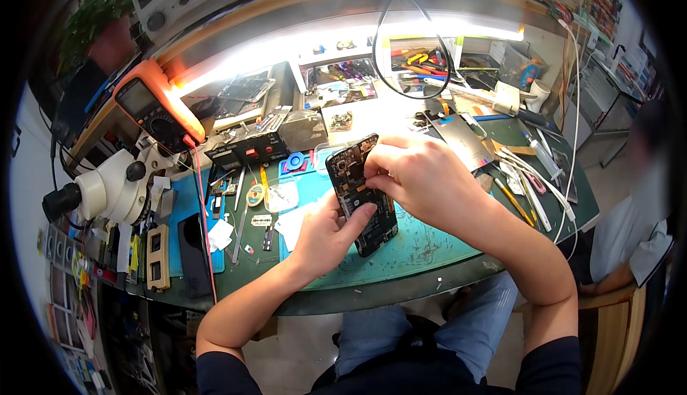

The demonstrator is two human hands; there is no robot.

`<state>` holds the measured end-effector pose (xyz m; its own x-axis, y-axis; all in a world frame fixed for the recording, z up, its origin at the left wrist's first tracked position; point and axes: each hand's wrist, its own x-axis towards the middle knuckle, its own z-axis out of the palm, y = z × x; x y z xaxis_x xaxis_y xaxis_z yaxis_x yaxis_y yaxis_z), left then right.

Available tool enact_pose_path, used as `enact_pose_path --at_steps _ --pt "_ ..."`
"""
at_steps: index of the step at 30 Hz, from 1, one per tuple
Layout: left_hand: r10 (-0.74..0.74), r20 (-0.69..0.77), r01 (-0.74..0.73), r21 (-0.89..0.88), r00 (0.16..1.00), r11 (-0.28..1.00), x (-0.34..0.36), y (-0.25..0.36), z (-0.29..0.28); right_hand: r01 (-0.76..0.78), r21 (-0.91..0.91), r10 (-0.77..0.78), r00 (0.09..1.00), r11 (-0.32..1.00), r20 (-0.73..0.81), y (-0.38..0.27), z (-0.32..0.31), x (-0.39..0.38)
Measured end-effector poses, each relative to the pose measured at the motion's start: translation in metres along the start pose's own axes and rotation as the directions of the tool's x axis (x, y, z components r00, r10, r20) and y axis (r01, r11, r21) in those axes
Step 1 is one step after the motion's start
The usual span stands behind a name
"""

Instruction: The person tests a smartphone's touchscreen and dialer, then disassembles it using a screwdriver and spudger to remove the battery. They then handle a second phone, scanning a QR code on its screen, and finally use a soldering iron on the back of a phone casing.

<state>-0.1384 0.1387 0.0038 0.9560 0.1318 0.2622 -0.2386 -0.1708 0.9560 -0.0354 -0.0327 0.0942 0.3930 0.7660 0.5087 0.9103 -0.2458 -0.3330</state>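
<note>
An opened black smartphone (pixel 352 168) with its back cover off and its circuit board showing is held tilted over the teal work mat (pixel 422 248). My left hand (pixel 325 234) grips its lower part from beneath, thumb pressed on the board. My right hand (pixel 418 173) curls over the right edge near the top, fingertips pinched on a part inside the phone. What the fingertips hold is too small to tell.
A white microscope (pixel 107 191) and an orange multimeter (pixel 154 109) stand at left. Tweezers, screwdrivers and small parts (pixel 247 212) lie on the blue mat beside a black phone (pixel 193 245). White cables and tools (pixel 533 187) lie at right. Another person (pixel 637 230) sits at the far right.
</note>
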Motion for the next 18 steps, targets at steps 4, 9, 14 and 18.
enact_pose_path --at_steps 4,9,14,18 --pt "0.001 -0.003 -0.001 -0.005 1.0 1.0 0.0011 0.0008 0.0011 0.001 -0.005 -0.001 1.0 1.0 0.002 0.0021 0.0006 -0.0004" --pt "0.014 -0.017 -0.014 0.001 1.0 1.0 0.0019 -0.0031 0.001 0.003 -0.021 -0.003 1.0 1.0 0.01 0.0046 0.0021 0.0008" --pt "0.019 -0.01 -0.019 0.013 1.0 1.0 0.0015 -0.003 -0.0001 0.014 -0.031 -0.013 1.0 0.999 0.027 0.0028 0.0 0.0032" --pt "0.019 -0.013 -0.019 -0.014 1.0 1.0 0.001 0.0016 0.0016 0.018 -0.03 -0.017 0.999 0.999 0.036 0.0038 0.0001 0.0042"
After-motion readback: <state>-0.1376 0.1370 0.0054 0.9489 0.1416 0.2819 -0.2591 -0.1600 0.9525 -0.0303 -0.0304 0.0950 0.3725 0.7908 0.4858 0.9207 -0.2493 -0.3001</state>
